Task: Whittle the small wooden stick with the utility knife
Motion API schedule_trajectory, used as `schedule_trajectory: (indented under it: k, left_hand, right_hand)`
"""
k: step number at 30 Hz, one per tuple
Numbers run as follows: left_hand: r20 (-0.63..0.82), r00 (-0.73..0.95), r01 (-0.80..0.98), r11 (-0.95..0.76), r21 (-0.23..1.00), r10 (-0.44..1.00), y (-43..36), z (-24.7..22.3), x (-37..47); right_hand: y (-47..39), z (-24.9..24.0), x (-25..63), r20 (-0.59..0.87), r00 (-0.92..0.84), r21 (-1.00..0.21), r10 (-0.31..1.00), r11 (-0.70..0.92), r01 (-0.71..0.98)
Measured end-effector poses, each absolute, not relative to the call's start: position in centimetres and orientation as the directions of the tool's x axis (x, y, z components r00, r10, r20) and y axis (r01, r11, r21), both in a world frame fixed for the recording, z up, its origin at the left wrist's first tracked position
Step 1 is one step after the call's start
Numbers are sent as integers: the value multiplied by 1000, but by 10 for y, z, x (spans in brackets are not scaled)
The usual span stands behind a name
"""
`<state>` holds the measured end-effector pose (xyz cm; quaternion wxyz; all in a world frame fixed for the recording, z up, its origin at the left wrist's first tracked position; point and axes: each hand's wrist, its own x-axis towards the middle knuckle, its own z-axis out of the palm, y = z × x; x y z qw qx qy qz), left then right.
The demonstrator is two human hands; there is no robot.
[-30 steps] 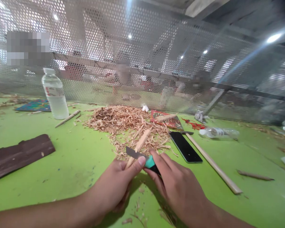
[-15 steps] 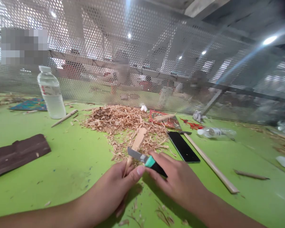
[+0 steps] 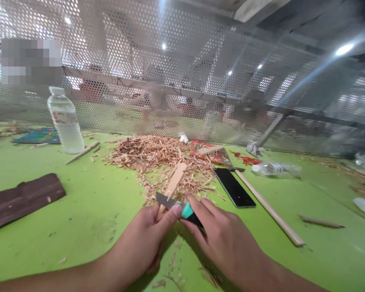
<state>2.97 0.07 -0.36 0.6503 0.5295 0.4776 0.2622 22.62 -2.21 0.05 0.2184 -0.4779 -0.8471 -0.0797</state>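
Observation:
My left hand [image 3: 146,235] is closed around the narrow end of a pale piece of wood [image 3: 177,178], whose broad flat end points away from me. In my right hand [image 3: 220,227] is a carving knife [image 3: 187,210] with a black and green handle. Its blade [image 3: 167,200] lies across the wood just beyond my left fingers. My left thumb is up against the back of the blade near the handle. Under and behind the wood a pile of curled wood shavings [image 3: 152,152] spreads over the green table [image 3: 88,219].
A water bottle [image 3: 66,121] stands at back left; a brown sheet [image 3: 24,198] lies nearer. To the right are a phone [image 3: 235,188], a long-handled tool [image 3: 270,209], a pencil [image 3: 321,222] and a bottle on its side [image 3: 276,169]. A perforated metal screen [image 3: 182,73] borders the back.
The knife and my right hand have shifted left and slightly toward me along the wood. My left thumb now meets the blade's back. The left hand still grips the wood.

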Motion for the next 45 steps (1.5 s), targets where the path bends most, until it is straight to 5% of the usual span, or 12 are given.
schedule_trajectory:
  k: [10, 20, 45]
  left_hand:
    - [-351, 451, 152, 317, 936, 821, 1, -7, 26]
    - [-329, 473, 135, 302, 944, 817, -1, -9, 26]
    - [-421, 440, 65, 439, 896, 793, 6, -8, 25]
  right_hand:
    - [-13, 9, 237, 592, -382, -35, 710, 496, 868]
    - [-14, 6, 241, 350, -493, -224, 797, 582, 782]
    - [-22, -4, 231, 548, -435, 3, 714, 518, 855]
